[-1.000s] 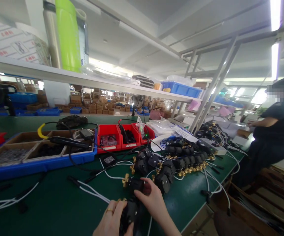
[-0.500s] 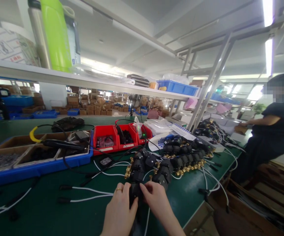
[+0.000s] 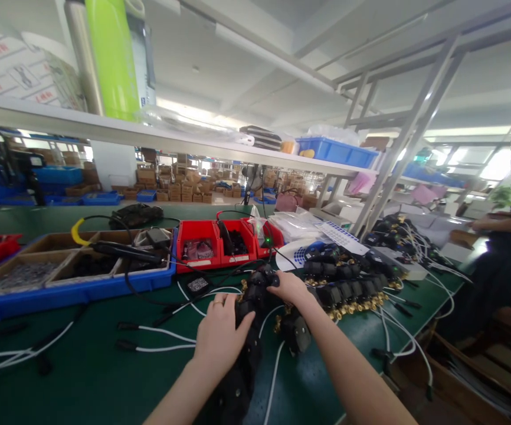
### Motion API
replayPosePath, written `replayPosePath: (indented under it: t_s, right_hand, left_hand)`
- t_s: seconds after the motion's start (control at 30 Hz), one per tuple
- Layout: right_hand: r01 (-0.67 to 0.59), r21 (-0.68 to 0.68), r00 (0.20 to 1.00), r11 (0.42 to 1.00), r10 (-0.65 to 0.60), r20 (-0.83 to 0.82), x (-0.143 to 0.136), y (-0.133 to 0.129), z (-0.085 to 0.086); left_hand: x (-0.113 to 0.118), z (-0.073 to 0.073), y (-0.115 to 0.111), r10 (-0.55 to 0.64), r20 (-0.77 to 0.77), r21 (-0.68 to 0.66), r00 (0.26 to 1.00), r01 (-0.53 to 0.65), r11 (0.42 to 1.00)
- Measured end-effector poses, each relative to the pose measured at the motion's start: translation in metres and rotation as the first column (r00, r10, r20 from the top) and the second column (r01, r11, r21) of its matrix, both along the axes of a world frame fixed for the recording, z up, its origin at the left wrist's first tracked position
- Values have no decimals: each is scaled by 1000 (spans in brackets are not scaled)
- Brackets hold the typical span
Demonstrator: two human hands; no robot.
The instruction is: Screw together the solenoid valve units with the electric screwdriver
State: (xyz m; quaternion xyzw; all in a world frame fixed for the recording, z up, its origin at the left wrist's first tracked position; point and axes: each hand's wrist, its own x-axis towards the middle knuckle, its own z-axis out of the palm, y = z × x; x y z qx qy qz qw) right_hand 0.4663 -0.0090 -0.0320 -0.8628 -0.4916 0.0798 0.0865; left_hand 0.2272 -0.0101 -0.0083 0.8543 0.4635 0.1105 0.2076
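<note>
A row of black valve-like blocks point(image 3: 249, 342) with brass fittings runs away from me along the green bench. My left hand point(image 3: 222, 327) lies at the row's left side, its thumb and fingers curled round one of the blocks. Farther up, my right hand point(image 3: 291, 289) has its fingertips closed on a black block point(image 3: 269, 280) near the row's far end; part of that block is hidden. Just below my right forearm sits a separate black block point(image 3: 295, 332) with a brass fitting point(image 3: 277, 323). White cables point(image 3: 162, 332) with black plugs lie left of my left hand.
Behind the row stand red bins point(image 3: 197, 247) and a blue tray point(image 3: 149, 280) of small parts, with a yellow-and-black tool point(image 3: 123, 251) across it. More black blocks with brass fittings point(image 3: 348, 292) are lined up at right. A shelf point(image 3: 184, 137) hangs above. A person point(image 3: 507, 236) stands at far right.
My right hand has moved forward from the near block to one farther up the row. My left hand has shifted slightly forward and left. The view has turned a little right to left.
</note>
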Motion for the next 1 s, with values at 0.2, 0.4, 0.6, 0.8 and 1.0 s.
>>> replayPosePath:
  t_s: [0.2, 0.4, 0.6, 0.8, 1.0]
  right_hand:
    - [-87, 18, 995, 996, 88, -37, 12, -4, -3]
    - [-227, 92, 972, 970, 231, -34, 19, -16, -3]
    - [-384, 147, 919, 912, 393, -35, 32, -30, 3]
    - [-388, 145, 913, 910, 401, -77, 48, -33, 3]
    - [-320, 167, 938, 933, 336, -80, 56, -16, 0]
  left_hand:
    - [24, -9, 33, -58, -43, -102, 997, 53, 993]
    - [24, -13, 30, -88, 39, -104, 995, 92, 990]
    - [24, -13, 9, -108, 80, -84, 991, 115, 990]
    - [26, -11, 5, -105, 89, -48, 990, 110, 993]
    - [25, -12, 3, -86, 73, -46, 994, 90, 995]
